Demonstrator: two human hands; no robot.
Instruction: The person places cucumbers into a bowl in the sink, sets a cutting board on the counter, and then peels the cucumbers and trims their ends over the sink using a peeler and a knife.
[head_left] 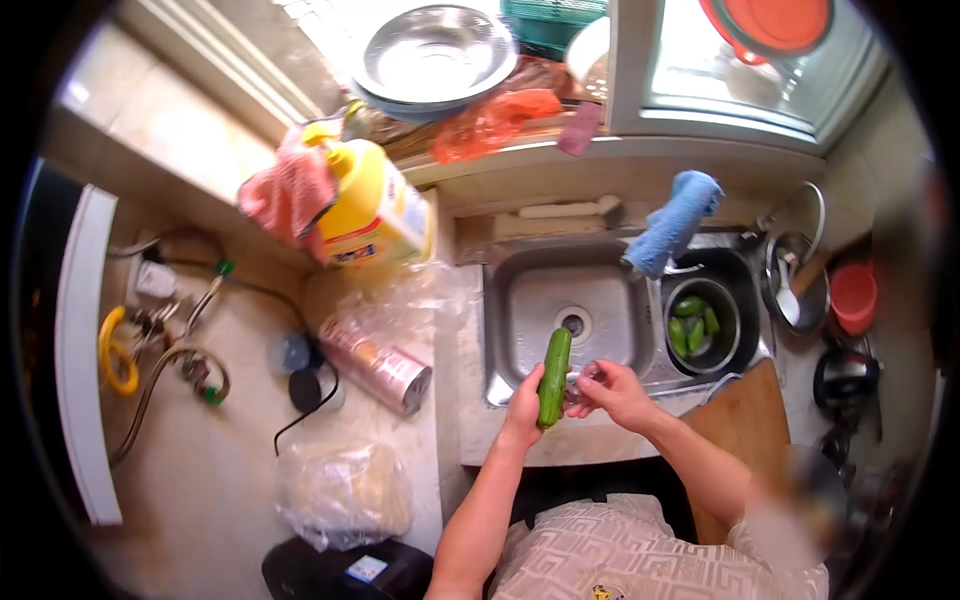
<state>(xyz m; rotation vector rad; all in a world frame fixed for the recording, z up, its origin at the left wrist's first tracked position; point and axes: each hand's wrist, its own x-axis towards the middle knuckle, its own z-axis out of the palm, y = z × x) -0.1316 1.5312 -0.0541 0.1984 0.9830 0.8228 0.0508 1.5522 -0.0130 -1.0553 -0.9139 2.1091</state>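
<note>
A green cucumber (554, 378) points away from me over the front edge of the sink's left basin (520, 290). My left hand (524, 408) is closed round its lower part. Just right of the cucumber, my right hand (612, 394) is closed with its fingertips pinched together. Something small and shiny shows at those fingertips, too indistinct to name. In the right basin stands a metal pot (738, 342) with several green vegetables (692, 326) in it.
A blue cloth (676, 222) hangs over the faucet. A wooden board (745, 425) leans at the right counter edge. Left are a yellow jug (375, 205), a pink cylindrical package (375, 368) and a plastic bag (345, 490). Metal bowls (437, 55) sit on the windowsill.
</note>
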